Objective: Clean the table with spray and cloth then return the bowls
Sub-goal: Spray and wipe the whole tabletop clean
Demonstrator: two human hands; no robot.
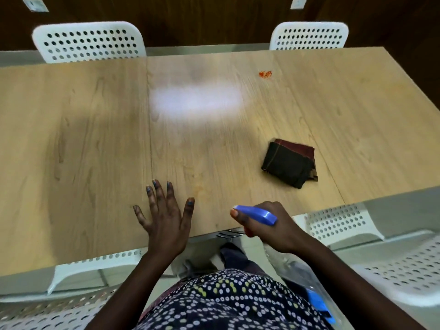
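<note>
Spraying is the step in hand: at lower centre-right the right hand (pixel 269 225) grips a blue-headed spray bottle (pixel 257 214), fingers curled round it, nozzle aimed up the frame over the wooden table (pixel 83 139). The left hand (pixel 164 213) lies flat near the bottom edge, fingers spread wide. A folded dark cloth (pixel 289 163) sits right of centre; an orange-red stain (pixel 265 74) marks the upper right. No bowls show. Next, probably, mist toward that stain, then take up the cloth
</note>
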